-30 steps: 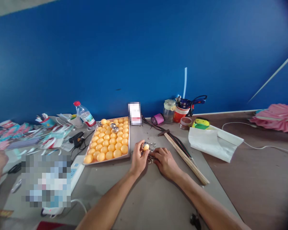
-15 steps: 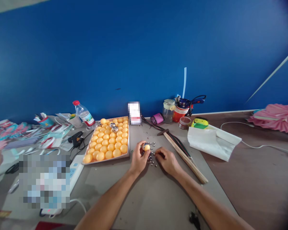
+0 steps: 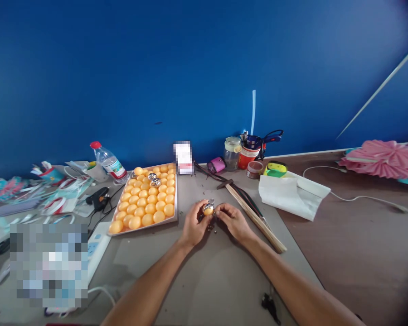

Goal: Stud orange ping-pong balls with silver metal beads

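Dozens of orange balls [image 3: 143, 194] fill a shallow tray [image 3: 176, 192] toward the table's [image 3: 204, 280] far edge. Past the tray's right edge, the left hand [image 3: 192, 226] has thumb and fingers wrapped round a part-silvered ball [image 3: 208, 211], orange below, shiny above. It is probably light, hollow and smooth enough to slip, with a thin shell that hard squeezing could dent; its bare orange sides look the best hold. Small metal beads [image 3: 215, 232] lie just below. Right hand [image 3: 234, 222]: thumb and forefinger drawn together beside the ball, too small to tell whether they grip anything.
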`<state>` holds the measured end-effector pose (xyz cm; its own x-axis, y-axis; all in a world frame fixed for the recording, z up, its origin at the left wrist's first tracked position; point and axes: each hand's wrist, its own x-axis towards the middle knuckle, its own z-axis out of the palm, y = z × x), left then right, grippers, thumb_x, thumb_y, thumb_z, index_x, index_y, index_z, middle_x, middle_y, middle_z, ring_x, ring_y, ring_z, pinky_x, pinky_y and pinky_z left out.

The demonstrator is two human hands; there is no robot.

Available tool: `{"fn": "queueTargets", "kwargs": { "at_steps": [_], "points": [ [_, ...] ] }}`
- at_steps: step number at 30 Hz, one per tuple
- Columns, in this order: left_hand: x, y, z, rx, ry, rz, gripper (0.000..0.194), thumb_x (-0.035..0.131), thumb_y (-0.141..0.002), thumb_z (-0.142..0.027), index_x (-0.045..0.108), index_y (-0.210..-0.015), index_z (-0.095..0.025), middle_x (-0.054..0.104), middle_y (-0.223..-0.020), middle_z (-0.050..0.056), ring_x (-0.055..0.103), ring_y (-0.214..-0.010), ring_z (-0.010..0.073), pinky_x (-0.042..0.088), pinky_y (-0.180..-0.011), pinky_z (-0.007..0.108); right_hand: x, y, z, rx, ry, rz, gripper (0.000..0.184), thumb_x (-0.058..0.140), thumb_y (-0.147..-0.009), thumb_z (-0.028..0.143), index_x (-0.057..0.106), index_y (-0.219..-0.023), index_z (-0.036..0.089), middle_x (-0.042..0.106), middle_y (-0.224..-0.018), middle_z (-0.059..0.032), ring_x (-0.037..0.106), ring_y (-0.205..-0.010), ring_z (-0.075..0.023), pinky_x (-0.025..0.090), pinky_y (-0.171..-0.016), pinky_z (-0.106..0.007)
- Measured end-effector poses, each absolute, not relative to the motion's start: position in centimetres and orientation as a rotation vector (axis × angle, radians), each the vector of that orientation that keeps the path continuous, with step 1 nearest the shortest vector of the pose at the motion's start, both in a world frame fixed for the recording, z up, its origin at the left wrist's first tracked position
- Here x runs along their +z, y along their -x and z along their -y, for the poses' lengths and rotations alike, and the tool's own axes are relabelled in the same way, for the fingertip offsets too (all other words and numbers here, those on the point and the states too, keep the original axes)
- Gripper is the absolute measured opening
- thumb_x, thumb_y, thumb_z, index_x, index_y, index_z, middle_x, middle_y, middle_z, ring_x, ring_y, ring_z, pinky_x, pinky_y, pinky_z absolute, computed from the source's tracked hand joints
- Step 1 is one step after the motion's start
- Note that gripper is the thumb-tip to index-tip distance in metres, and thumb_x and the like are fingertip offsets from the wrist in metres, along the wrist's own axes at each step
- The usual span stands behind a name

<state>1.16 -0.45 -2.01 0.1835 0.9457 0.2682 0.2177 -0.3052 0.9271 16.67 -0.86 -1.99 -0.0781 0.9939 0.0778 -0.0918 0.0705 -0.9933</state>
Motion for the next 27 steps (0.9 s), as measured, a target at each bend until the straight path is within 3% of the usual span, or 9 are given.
{"fn": "queueTargets", "kwargs": {
  "at_steps": [10,27],
  "points": [
    [-1.77,-1.16,0.52,1.173,-1.680,-1.106,0.038,0.061,-0.079,-0.031,0.054,-0.113,-0.017,0.062,-0.112,0.011,0.059,-0.101,0.0204,0.047,-0.091,0.035,-2.15,-16.66,0.79,1.292,1.038,1.203,0.022,0.060,-0.070,0.039,0.054,-0.069,0.018,0.048,-0.062,0.0031,0.041,-0.059,-0.0112,0.035,-0.060,-0.025],
    [-1.40,-1.21,0.88,1.112,-1.731,-1.140,0.036,0.062,-0.079,-0.031,0.056,-0.112,-0.017,0.064,-0.110,0.010,0.061,-0.097,0.0205,0.048,-0.088,0.035,-1.53,-16.72,1.03,1.084,1.208,1.369,0.013,0.053,-0.072,0.032,0.051,-0.067,0.019,0.051,-0.062,0.0027,0.046,-0.060,-0.0125,0.038,-0.058,-0.024]
  ]
}}
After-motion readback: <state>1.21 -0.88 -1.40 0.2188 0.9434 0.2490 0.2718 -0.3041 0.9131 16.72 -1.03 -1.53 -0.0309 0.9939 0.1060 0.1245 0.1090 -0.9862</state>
